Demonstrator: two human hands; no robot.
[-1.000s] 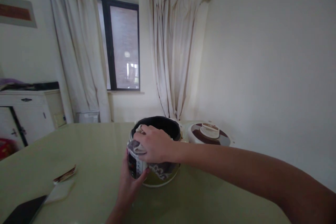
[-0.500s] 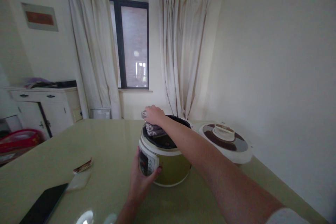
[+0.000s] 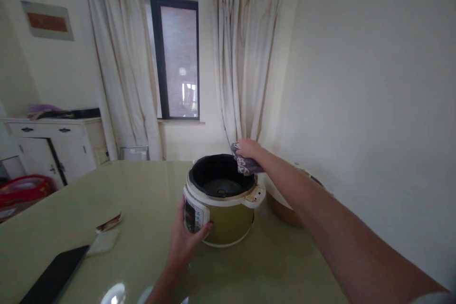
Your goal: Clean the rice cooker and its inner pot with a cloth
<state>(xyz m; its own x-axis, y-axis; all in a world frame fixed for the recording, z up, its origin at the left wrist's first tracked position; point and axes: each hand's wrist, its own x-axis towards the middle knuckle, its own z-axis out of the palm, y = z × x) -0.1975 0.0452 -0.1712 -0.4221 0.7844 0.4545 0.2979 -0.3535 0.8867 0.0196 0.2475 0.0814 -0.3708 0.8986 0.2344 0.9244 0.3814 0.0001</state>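
Observation:
An electric pressure cooker (image 3: pixel 230 225) stands lidless on the table, with a white rim, an olive-green body and a control panel at its front left. Its dark inner pot (image 3: pixel 217 175) shows from above. My left hand (image 3: pixel 185 232) grips the front left side of the cooker around the panel, thumb on the right of it. My right hand (image 3: pixel 247 148) clutches a folded grey-purple patterned cloth (image 3: pixel 245 165) at the right back rim of the pot. Behind my right forearm, a round brown-and-white thing (image 3: pixel 281 204) is largely hidden.
On the greenish table (image 3: pixel 142 199), a dark flat device (image 3: pixel 53 275) and a small torn packet (image 3: pixel 109 223) lie to the left. A wall (image 3: pixel 374 104) closes off the right side. Curtains (image 3: pixel 245 57) hang behind the table. A red basket (image 3: pixel 26 194) stands far left.
My right hand has carried the cloth from the left back of the cooker's rim to its right back, uncovering the pot opening. My left hand keeps its grip on the cooker.

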